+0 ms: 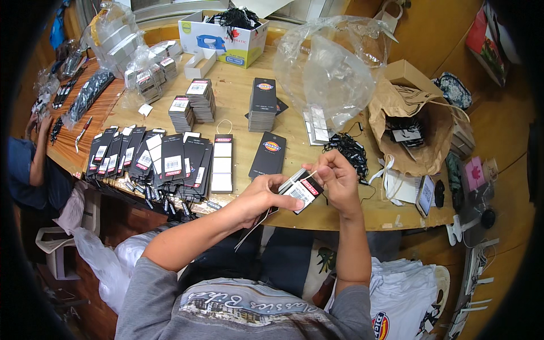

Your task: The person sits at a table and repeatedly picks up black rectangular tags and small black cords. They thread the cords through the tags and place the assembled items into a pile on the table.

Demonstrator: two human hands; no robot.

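Note:
My left hand (265, 195) grips a small bundle of hang tags (304, 194) with white barcode labels, just above the table's front edge. At the bundle's top corner my right hand (338, 178) pinches a cream string. More string (249, 232) hangs below my left hand. Beyond them lies a black hang tag (268, 153), and behind it stands a stack of black tags (262, 110). A strip with white labels (222, 164) and a string loop lies to the left. Beside it, black barcoded tags (173, 161) are fanned along the edge, their black cords hanging over.
Small tag stacks (202, 101) stand farther back, before a carton (224, 45) of black cords. At right are a clear plastic bag (328, 73), black cords (348, 154), an open paper bag (391, 107) and a phone (425, 195). Another person's arm (39, 153) shows at far left.

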